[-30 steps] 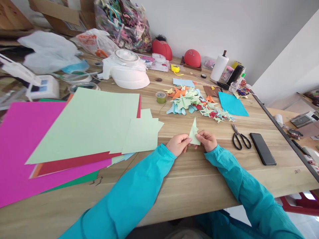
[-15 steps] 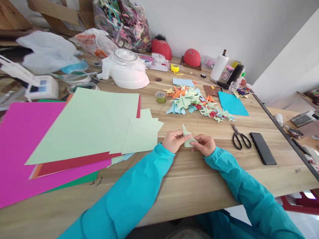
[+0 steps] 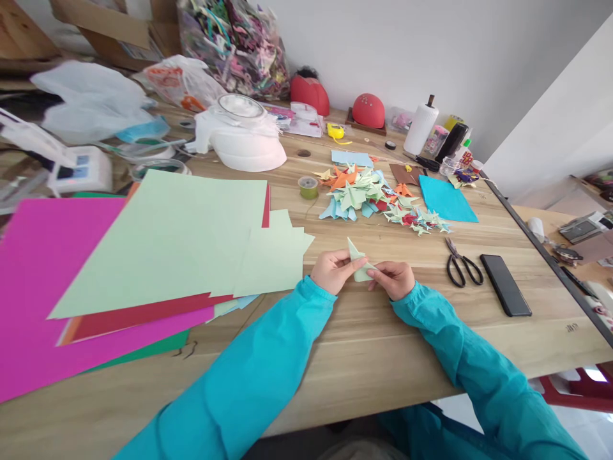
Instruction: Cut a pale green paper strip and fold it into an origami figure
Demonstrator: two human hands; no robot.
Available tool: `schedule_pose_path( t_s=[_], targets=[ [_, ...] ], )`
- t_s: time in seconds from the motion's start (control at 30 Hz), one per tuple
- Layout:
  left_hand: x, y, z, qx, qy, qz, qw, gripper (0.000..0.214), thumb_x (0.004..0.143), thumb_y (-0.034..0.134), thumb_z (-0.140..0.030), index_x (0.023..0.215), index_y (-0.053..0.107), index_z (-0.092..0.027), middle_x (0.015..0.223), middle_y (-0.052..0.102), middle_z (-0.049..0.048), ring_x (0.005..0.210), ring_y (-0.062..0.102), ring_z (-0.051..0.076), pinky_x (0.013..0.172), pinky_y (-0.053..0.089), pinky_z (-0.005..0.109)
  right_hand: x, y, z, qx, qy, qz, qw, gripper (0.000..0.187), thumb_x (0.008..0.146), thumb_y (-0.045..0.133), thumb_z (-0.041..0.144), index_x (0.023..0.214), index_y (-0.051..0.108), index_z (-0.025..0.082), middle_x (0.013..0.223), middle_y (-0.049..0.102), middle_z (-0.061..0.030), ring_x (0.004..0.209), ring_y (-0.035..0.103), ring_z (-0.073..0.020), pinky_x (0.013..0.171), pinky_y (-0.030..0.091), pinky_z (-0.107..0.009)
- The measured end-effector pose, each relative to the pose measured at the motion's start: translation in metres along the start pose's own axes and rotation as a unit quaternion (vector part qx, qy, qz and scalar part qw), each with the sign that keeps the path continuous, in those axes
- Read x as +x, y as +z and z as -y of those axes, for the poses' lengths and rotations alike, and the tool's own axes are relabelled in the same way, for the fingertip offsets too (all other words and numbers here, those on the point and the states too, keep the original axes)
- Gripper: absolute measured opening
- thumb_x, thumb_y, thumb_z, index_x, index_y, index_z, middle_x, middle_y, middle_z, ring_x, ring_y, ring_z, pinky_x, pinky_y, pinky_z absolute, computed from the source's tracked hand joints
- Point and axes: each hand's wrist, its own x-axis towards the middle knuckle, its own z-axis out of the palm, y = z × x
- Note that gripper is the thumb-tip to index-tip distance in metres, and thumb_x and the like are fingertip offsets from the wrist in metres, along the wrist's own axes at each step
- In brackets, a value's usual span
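A small pale green folded paper piece (image 3: 358, 262) is held just above the wooden table (image 3: 383, 345), near its middle. My left hand (image 3: 332, 271) pinches its left side. My right hand (image 3: 393, 278) pinches its right side, fingers closed on the paper. One pointed tip of the piece sticks up and to the left. Both arms wear teal sleeves.
A stack of large coloured sheets (image 3: 143, 255), pale green on top of red and magenta, lies to the left. A pile of small folded paper shapes (image 3: 368, 198) sits behind the hands. Scissors (image 3: 460, 263) and a black phone (image 3: 505, 294) lie to the right. Clutter lines the back edge.
The paper piece stood upright with its tip pointing up; it has been turned and folded lower, its tip now leaning left. Both hands stayed close together on it.
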Motion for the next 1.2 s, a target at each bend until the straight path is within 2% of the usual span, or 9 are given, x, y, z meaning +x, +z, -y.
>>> schedule_pose_path(
  t_s=[0.3, 0.6, 0.73, 0.9, 1.07, 1.13, 1.2],
  targets=[
    [-0.0004, -0.0003, 0.0020, 0.021, 0.011, -0.023, 0.999, 0.033, 0.056, 0.072, -0.039, 0.075, 0.071, -0.012, 0.075, 0.071, 0.0071, 0.073, 0.064, 0.021, 0.065, 0.052, 0.029, -0.0012, -0.0020, -0.0006, -0.025, -0.025, 0.012, 0.999, 0.023, 0.074, 0.062, 0.037, 0.069, 0.067, 0.015, 0.055, 0.064, -0.0013, 0.045, 0.061, -0.0132, 0.045, 0.050, -0.022],
    [-0.0028, 0.0006, 0.0016, 0.035, 0.027, -0.038, 0.998, 0.028, 0.056, 0.072, -0.034, 0.072, 0.071, -0.012, 0.073, 0.071, 0.0071, 0.070, 0.065, 0.022, 0.062, 0.054, 0.030, -0.0006, -0.0012, -0.0003, -0.013, -0.011, 0.021, 1.000, 0.027, 0.072, 0.062, 0.041, 0.067, 0.065, 0.015, 0.055, 0.065, -0.0024, 0.046, 0.061, -0.0140, 0.046, 0.050, -0.024],
    [-0.0021, 0.0002, 0.0024, 0.048, 0.032, -0.029, 0.998, 0.026, 0.057, 0.071, -0.033, 0.073, 0.071, -0.012, 0.072, 0.071, 0.0068, 0.069, 0.064, 0.021, 0.061, 0.053, 0.029, -0.0021, -0.0005, -0.0042, -0.038, -0.014, 0.029, 0.999, 0.026, 0.070, 0.065, 0.040, 0.072, 0.064, 0.014, 0.054, 0.063, -0.0021, 0.047, 0.060, -0.0134, 0.048, 0.049, -0.024],
    [-0.0031, -0.0005, 0.0041, 0.096, 0.038, 0.003, 0.995, 0.026, 0.058, 0.070, -0.032, 0.074, 0.071, -0.012, 0.071, 0.070, 0.0067, 0.067, 0.063, 0.020, 0.058, 0.050, 0.027, -0.0036, -0.0023, -0.0045, -0.158, -0.079, 0.025, 0.984, 0.025, 0.074, 0.061, 0.038, 0.079, 0.066, 0.014, 0.060, 0.064, -0.0035, 0.051, 0.056, -0.0114, 0.050, 0.046, -0.022],
    [-0.0022, -0.0035, 0.0074, 0.125, 0.027, 0.025, 0.991, 0.025, 0.056, 0.072, -0.033, 0.070, 0.071, -0.013, 0.061, 0.067, 0.0040, 0.060, 0.061, 0.018, 0.054, 0.048, 0.025, -0.0006, -0.0047, -0.0013, -0.248, -0.179, 0.022, 0.952, 0.022, 0.079, 0.055, 0.032, 0.073, 0.067, 0.015, 0.060, 0.060, -0.0035, 0.055, 0.052, -0.0106, 0.054, 0.043, -0.022],
    [-0.0005, -0.0043, 0.0070, 0.113, 0.009, 0.037, 0.993, 0.025, 0.055, 0.073, -0.034, 0.067, 0.071, -0.013, 0.058, 0.066, 0.0038, 0.060, 0.061, 0.018, 0.054, 0.047, 0.026, 0.0009, -0.0049, -0.0018, -0.243, -0.180, 0.030, 0.953, 0.023, 0.079, 0.055, 0.032, 0.070, 0.067, 0.015, 0.057, 0.058, -0.0025, 0.053, 0.051, -0.0101, 0.053, 0.041, -0.022],
    [0.0009, -0.0041, 0.0049, 0.091, -0.011, 0.049, 0.995, 0.027, 0.053, 0.073, -0.036, 0.067, 0.071, -0.012, 0.058, 0.066, 0.0039, 0.061, 0.060, 0.018, 0.055, 0.047, 0.026, 0.0022, -0.0048, -0.0027, -0.206, -0.151, 0.031, 0.966, 0.024, 0.078, 0.057, 0.035, 0.068, 0.067, 0.015, 0.055, 0.057, -0.0018, 0.052, 0.050, -0.0097, 0.051, 0.041, -0.021]
  ],
)
